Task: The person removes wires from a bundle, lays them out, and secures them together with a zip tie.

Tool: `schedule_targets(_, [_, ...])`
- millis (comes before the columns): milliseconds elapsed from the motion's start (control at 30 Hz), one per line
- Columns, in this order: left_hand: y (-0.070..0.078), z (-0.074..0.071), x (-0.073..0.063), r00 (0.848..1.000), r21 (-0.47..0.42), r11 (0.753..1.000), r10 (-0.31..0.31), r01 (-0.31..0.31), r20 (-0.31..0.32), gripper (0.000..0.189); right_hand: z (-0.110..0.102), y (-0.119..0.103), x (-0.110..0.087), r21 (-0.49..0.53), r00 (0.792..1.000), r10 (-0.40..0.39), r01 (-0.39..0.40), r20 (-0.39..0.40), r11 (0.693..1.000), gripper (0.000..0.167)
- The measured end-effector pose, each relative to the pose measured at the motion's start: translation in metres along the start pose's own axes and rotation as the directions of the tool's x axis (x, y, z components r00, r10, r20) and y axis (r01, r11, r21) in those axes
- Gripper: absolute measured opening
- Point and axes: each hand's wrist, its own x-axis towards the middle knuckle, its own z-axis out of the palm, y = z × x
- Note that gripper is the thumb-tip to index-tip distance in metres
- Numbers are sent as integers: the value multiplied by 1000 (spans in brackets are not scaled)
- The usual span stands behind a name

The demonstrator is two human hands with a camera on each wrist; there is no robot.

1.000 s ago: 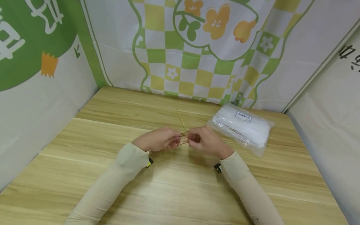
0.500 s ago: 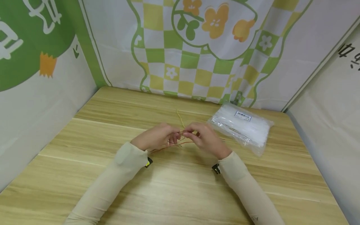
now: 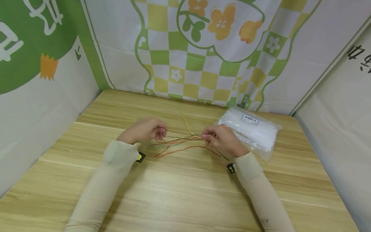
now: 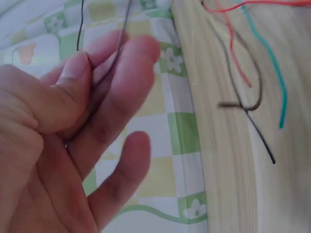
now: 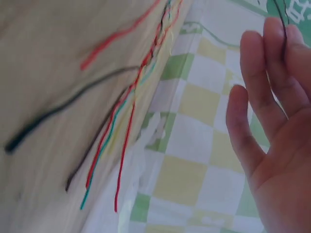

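Thin wires lie in a loose bundle on the table between the two hands: red wire [image 3: 188, 147], green wire [image 3: 157, 147], yellow wire [image 3: 186, 122] and several dark ones. Left of the bundle, my left hand [image 3: 146, 130] pinches a dark wire [image 4: 80, 26] between thumb and fingers; another dark strand runs across those fingers. At the bundle's right side, my right hand [image 3: 224, 138] pinches a dark wire [image 5: 283, 24]. Beside that hand, in the right wrist view, red wire ends [image 5: 116, 194], a green end [image 5: 85, 199] and black ends [image 5: 39, 124] fan out.
A clear plastic bag [image 3: 255, 129] of white strips with a barcode label lies just behind my right hand. Around the wooden table [image 3: 174, 193] stand fabric walls; the back one [image 3: 200, 61] has a green and yellow check pattern.
The hands were close together over the wires. My left hand has moved away to the left and the right one slightly right, so the bundle between them now shows.
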Motion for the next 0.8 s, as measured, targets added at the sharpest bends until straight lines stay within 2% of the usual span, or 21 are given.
schedule_targets(100, [-6, -5, -3, 999, -62, 997, -41, 40, -8, 32, -5, 3, -1, 20, 1000, 19, -19, -7, 1000, 13])
schedule_targets(233, [-14, -6, -7, 995, -168, 981, -98, 92, -30, 30, -8, 5, -1, 52, 999, 37, -36, -11, 998, 15])
schedule_targets(333, [-17, -6, -9, 993, -225, 970, -109, 95, -48, 31, -10, 7, -2, 79, 999, 51, -50, -16, 996, 12])
schedule_targets(433, [-18, -5, -9, 996, -256, 965, -76, 62, -45, 30, -13, 11, -3, 134, 998, 66, -63, -19, 989, 9])
schedule_targets(533, [-19, -4, -8, 998, -209, 978, -38, 27, -46, 28, -16, 14, -4, 218, 996, 89, -83, -17, 972, 8])
schedule_targets(667, [-20, -1, -5, 998, -81, 997, -4, -1, -66, 23, -18, 19, -5, 315, 991, 135, -136, 26, 939, 9])
schedule_targets(800, [-20, 1, -3, 996, 17, 1000, 8, -7, -91, 23, -20, 22, -5, 339, 983, 166, -185, 84, 922, 13])
